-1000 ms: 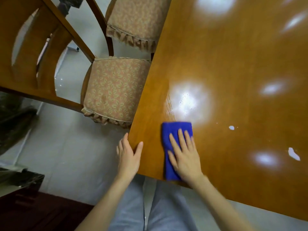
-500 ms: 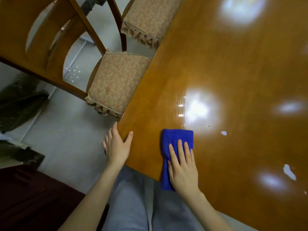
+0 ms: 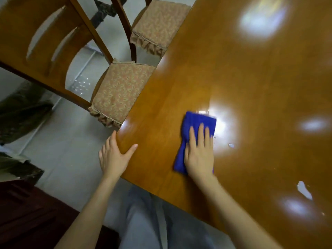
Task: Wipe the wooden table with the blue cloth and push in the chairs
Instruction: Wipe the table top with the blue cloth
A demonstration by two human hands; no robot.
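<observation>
Now, from the head camera, the right hand (image 3: 199, 155) lies flat on the blue cloth (image 3: 197, 121), fingers straight and close together, pressing it onto the wooden bench (image 3: 251, 78) near the corner closest to the person. The cloth is folded into a long strip, partly hidden beneath the palm. The left hand (image 3: 113, 155) rests spread on that corner, thumb on top, fingers against the edge. Two cushioned chairs, the near chair (image 3: 118, 94) and the far chair (image 3: 158, 29), stand along the bench's left side, their seats only partly under it. White flecks (image 3: 304, 190) dot the surface to the right.
</observation>
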